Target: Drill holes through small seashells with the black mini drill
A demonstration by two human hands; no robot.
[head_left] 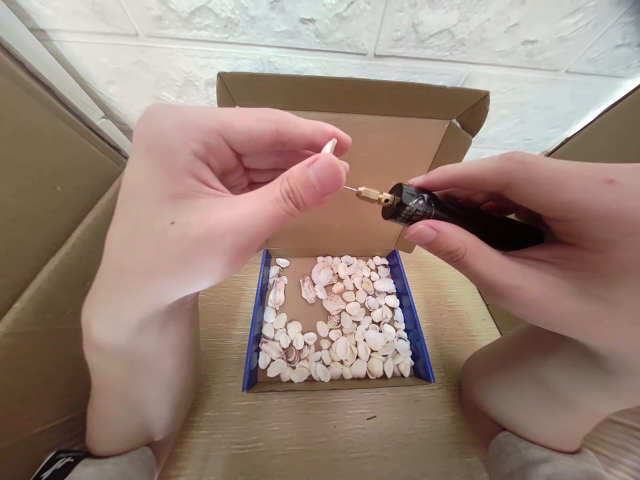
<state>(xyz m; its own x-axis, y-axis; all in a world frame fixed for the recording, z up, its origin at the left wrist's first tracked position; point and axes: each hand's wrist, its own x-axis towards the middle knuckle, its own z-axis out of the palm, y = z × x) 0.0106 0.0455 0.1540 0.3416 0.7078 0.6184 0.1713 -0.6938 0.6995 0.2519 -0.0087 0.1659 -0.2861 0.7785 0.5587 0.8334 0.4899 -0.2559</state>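
Between the thumb and fingers of my left hand [240,180] is pinched a small pale seashell [329,146], mostly covered by the fingertips. My right hand [530,220] is wrapped around a black handheld mini drill [450,217] with a brass chuck [373,195]. The drill's thin bit [350,189] points left and reaches my left thumb and fingertips; whether it touches the shell is hidden. Below both hands, an open cardboard box [254,333] with blue sides holds many white, cream and pinkish shells [357,320].
The box's raised lid [370,153] stands behind my hands, near a white brick-patterned wall [300,27]. Cardboard panels rise at the left [45,180] and right. A small dark sliver [371,418] lies on the wooden table [320,440] in front of the box.
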